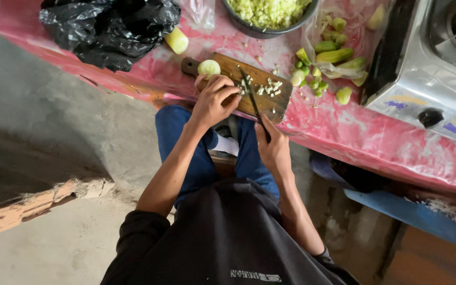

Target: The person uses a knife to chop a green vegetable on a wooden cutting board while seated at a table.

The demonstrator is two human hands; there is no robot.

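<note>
Nearest, a dark sweater and blue jeans, legs partly hidden under the pink counter (344, 126). Right hand (274, 150) clamped on a knife (253, 100), handle hidden in the fist, blade thin and hard to make out over the board (270, 103). Left hand (213, 101) curled, fingertips pressing something pale, mostly covered. Small pale-green bits (267, 88) scattered mid-board; a round cut half (209, 67) at the board's far-left end. Bowl (262, 30) of chopped green cut off above; stove (439, 68) cut off right.
</note>
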